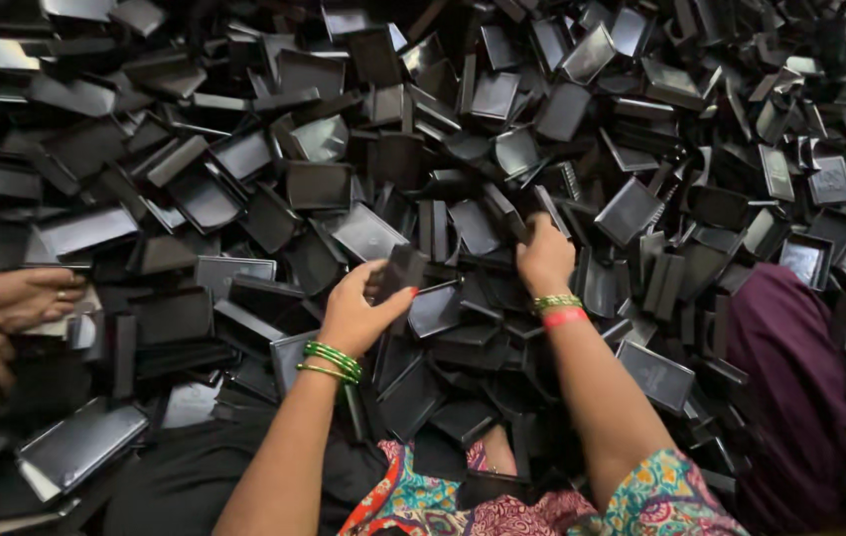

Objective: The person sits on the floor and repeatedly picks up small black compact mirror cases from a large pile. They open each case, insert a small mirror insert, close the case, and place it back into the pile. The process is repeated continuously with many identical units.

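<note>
Black, flat rectangular plastic case (401,270) is the one piece in hand: the left hand (358,313) pinches it between thumb and fingers, closed on its lower end. Its long axis runs up and slightly rightward from the grip, so the free end points away from the person toward the far side of the heap. One broad dark face turns toward the camera.

Two of the person's own hands show. The right hand (544,256), just right of the held case and a little farther out, curls its fingers down into the pile; they appear closed on a black piece there, though which piece I cannot tell.

Green bangles (332,359) ring the left wrist below the grip, several thin ones stacked. The right wrist carries one green-and-gold bangle (555,302) and one red band (564,318) just beneath it.

All around the grip lies a heap of black plastic cases and shallow trays (316,185), far too many to count, tilted every way.

Well left of the grip, another person's bare foot (6,298) rests on the pile. Well right of it sits a fold of purple cloth (790,367).
</note>
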